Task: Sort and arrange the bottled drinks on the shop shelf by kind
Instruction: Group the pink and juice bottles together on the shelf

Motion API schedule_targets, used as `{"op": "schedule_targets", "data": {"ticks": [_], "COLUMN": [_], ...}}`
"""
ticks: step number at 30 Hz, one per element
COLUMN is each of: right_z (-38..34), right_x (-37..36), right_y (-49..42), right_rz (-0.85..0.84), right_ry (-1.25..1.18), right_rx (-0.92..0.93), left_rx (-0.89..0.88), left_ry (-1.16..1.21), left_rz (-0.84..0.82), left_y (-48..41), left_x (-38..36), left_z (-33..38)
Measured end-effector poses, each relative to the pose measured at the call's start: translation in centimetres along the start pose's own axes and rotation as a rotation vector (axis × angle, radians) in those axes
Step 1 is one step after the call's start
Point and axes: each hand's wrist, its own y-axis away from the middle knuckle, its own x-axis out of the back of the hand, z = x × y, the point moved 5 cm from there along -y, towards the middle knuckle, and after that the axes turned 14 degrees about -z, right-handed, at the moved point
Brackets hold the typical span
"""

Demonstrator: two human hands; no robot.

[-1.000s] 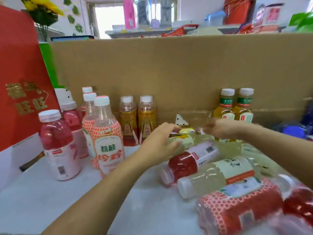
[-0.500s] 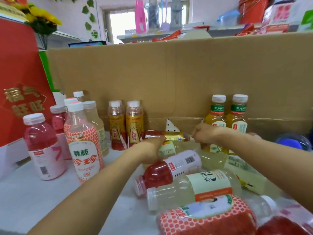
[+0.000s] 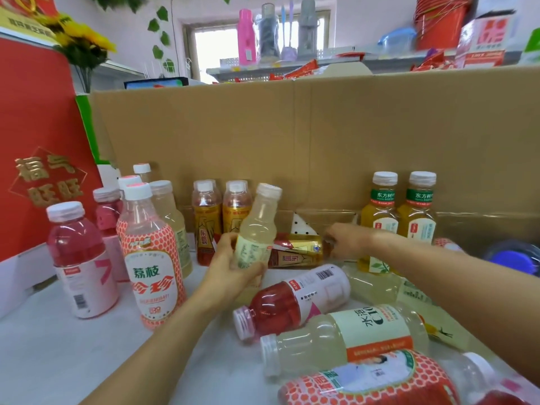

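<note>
1. Just behind the grip stand two amber bottles [image 3: 222,217]. A gold bottle [image 3: 298,251] lies just right of it, and a red bottle [image 3: 292,302] lies nearer, to the right.
2. The left hand [image 3: 230,267] wraps the pale bottle [image 3: 257,229] low down, its cap tilted right.
3. The right hand [image 3: 347,241] is at the gold bottle's far end; it is too blurred to tell its hold.

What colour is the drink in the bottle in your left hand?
Pale cloudy yellow; the bottle has a white cap. Head view.
</note>
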Motion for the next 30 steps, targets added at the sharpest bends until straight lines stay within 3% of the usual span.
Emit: {"op": "schedule_targets", "data": {"ticks": [4, 10, 12, 17, 21, 30], "right_z": [-0.2, -0.8, -0.9, -3.0, -6.5, -7.1], "right_x": [-0.5, 0.4, 2.3, 7.0, 7.4, 6.1], "right_y": [-0.5, 0.8, 2.9, 7.1, 6.0, 3.7], "right_rz": [-0.042, -0.103, -0.054, 0.150, 0.201, 0.249], "right_ry": [0.029, 0.142, 0.137, -0.038, -0.250, -0.418], "right_rx": [-0.001, 0.007, -0.014, 0.129, 0.247, 0.151], "left_rx": [0.020, -0.014, -0.029, -0.034, -0.021, 0.074], "left_ry": [0.163, 0.071, 0.065, 0.051, 0.053, 0.010], "left_rz": [0.066, 0.033, 0.025, 0.046, 0.050, 0.012], "left_y": [0.6, 0.5, 0.4, -0.2, -0.7, 0.5], "left_x": [0.2, 0.2, 0.2, 0.4, 0.4, 0.1], "left_z": [-1.1, -0.9, -0.9, -1.0, -1.0, -0.1]}}
